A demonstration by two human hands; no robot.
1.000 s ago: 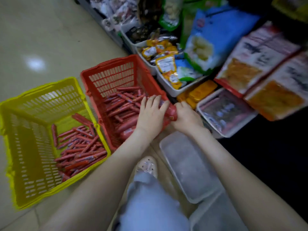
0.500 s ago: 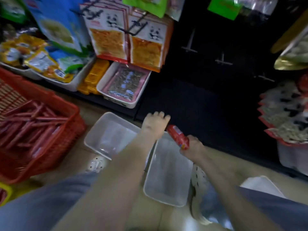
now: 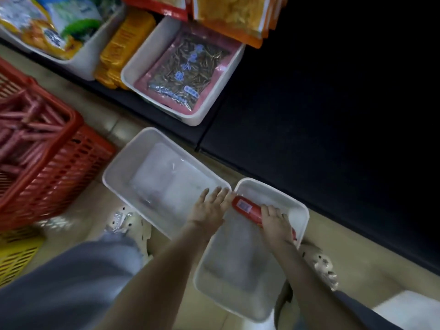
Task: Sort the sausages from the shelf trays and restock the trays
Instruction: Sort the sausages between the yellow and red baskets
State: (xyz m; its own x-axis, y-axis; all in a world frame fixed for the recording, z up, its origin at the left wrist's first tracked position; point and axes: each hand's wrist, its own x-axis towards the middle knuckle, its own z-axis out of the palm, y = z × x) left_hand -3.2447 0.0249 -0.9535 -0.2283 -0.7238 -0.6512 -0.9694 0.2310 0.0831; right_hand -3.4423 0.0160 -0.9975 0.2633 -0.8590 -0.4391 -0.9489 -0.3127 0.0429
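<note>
The right hand grips a red sausage over a white tray; the left hand's straight fingers touch it.

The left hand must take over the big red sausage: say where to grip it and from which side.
Grip the big red sausage around its bare labelled end, from above, across its width. It is a round stick lying diagonally over the tray; the right hand covers the other end, and the left hand lies beside the free one.
</note>
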